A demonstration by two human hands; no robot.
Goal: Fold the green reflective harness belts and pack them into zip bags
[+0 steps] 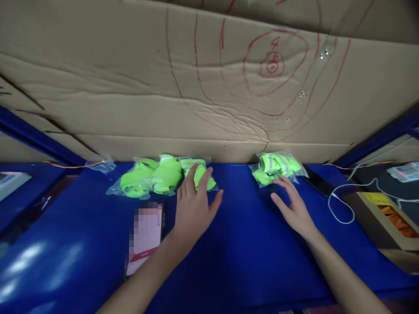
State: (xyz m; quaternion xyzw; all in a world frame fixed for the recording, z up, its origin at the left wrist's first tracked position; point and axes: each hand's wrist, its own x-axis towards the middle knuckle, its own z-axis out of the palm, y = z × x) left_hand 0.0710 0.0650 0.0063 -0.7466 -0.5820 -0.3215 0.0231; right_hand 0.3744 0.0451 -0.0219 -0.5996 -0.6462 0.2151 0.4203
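Observation:
My left hand [196,200] is open, fingers apart, over the blue table in front of a row of clear plastic bags. Each bag holds folded neon-green fabric with pale grey stripes: one bag [135,179] at the left, a middle bag [166,174], and a right one [209,176] partly hidden behind my left fingers. My right hand [294,209] is also open, thumb and fingers spread. Its fingertips are at the near edge of another pile of bagged neon-green fabric [279,165]; whether they touch it I cannot tell.
A lit phone [147,235] lies left of my left forearm. Behind the table stands a cardboard panel [114,117] with red rings drawn on it. At the right are a dark phone [319,183], a white cable [340,221] and a cardboard box [369,222] with orange contents.

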